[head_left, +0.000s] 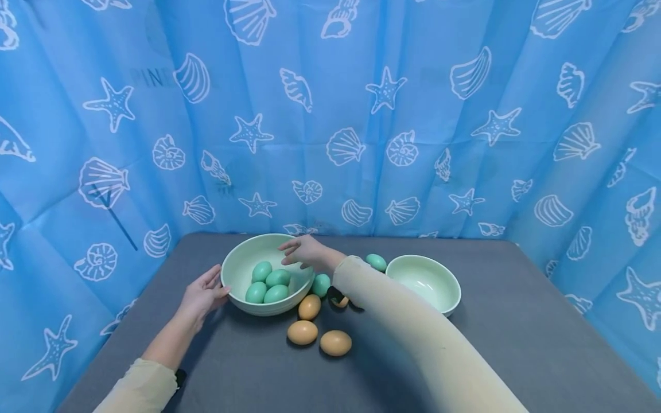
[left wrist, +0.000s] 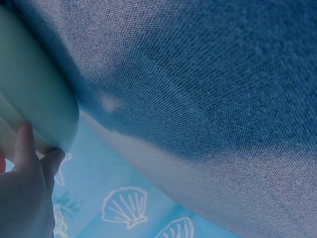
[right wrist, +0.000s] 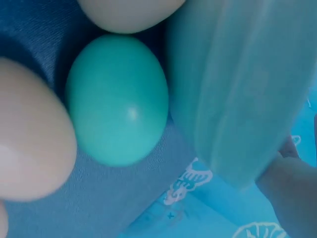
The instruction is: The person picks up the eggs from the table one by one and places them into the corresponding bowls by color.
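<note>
A large pale green bowl (head_left: 237, 261) stands at the left with several green eggs (head_left: 277, 277) inside. My left hand (head_left: 202, 295) touches its left side, thumb and fingers spread along the outer wall, as the left wrist view also shows. Over the bowl's right rim reaches my right hand (head_left: 310, 252), its fingers loosely bent above the eggs and nothing held in them. A green egg (right wrist: 118, 101) lies on the table just outside the bowl, beneath the right wrist. Beside it are brown eggs (head_left: 309, 307), with two more nearer me.
A smaller pale green bowl (head_left: 423, 278) stands on the right, partly behind my right sleeve (head_left: 413, 327). Another green egg (head_left: 376, 263) lies at its left. The grey table (head_left: 248, 367) ends at a blue shell-patterned curtain (head_left: 330, 115).
</note>
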`<state>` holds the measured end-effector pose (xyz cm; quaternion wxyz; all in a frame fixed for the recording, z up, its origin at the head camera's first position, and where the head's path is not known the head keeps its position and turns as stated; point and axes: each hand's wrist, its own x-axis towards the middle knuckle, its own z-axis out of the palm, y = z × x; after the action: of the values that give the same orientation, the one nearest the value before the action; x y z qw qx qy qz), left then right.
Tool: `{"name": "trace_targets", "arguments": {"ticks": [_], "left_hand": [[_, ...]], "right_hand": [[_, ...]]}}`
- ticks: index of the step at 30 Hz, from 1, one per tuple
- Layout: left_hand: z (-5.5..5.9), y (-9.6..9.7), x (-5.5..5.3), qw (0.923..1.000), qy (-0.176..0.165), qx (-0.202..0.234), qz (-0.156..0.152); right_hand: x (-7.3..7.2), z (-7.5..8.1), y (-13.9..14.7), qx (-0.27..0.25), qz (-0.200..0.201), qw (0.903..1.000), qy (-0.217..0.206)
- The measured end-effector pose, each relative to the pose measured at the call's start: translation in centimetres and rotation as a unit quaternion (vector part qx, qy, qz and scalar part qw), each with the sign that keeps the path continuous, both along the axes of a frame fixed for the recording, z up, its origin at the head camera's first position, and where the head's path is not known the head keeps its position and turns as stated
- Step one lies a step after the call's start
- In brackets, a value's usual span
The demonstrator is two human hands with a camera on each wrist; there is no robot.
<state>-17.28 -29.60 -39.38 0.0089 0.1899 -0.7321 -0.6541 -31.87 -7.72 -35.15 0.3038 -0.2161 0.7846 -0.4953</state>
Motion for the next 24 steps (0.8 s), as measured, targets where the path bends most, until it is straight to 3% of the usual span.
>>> {"name": "trace_targets", "arguments": {"ticks": [10, 18, 24], "left_hand": [[0.2, 0.0, 0.0, 1.0, -0.002, 0.004, 0.001], [0.2, 0.1, 0.1, 1.0, -0.003, 0.007, -0.002], [0.2, 0.1, 0.0, 1.0, -0.003, 0.008, -0.004]], "right_hand": [[0.4, 2.0, 2.7, -0.02, -0.038, 0.9987, 0.025], [0.2, 2.0, 4.9, -0.035, -0.09, 0.995, 0.025], [-0.1, 1.5, 6.4, -0.032, -0.103, 0.9938, 0.025]]}}
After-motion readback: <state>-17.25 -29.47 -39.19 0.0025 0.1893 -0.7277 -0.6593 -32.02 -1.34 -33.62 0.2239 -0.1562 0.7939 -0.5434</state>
